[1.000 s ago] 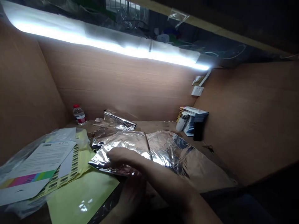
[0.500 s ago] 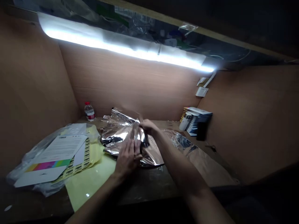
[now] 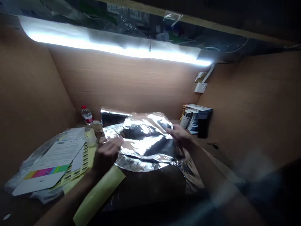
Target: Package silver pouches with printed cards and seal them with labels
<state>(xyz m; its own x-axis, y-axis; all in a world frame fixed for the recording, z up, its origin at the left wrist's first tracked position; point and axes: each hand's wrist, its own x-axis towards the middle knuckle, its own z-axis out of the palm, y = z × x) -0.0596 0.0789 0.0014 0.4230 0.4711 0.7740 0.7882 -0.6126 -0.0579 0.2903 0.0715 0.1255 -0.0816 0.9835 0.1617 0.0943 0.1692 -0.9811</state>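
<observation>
A crinkled, shiny silver foil sheet (image 3: pixel 145 141) is spread between my two hands above the worktop. My right hand (image 3: pixel 181 135) pinches its right edge, thumb on top. My left hand (image 3: pixel 108 152), a little blurred, is closed at the foil's left edge with the fingers curled. A yellow glossy sheet (image 3: pixel 100 196) lies under and beside my left forearm, its near part curling up. More foil (image 3: pixel 191 171) trails below my right wrist. The foil hides the worktop behind it.
Printed papers (image 3: pixel 50 166) and yellow label sheets (image 3: pixel 78 169) lie on clear plastic at left. A red-capped bottle (image 3: pixel 87 116) stands at the back left. Stacked booklets (image 3: pixel 198 114), a white cylinder (image 3: pixel 185 119) and a black phone-like object (image 3: pixel 202 128) stand at the back right.
My hands have moved apart, left hand leftward and right hand rightward. The foil is now spread wide and raised between them. The yellow sheet has shifted and curled.
</observation>
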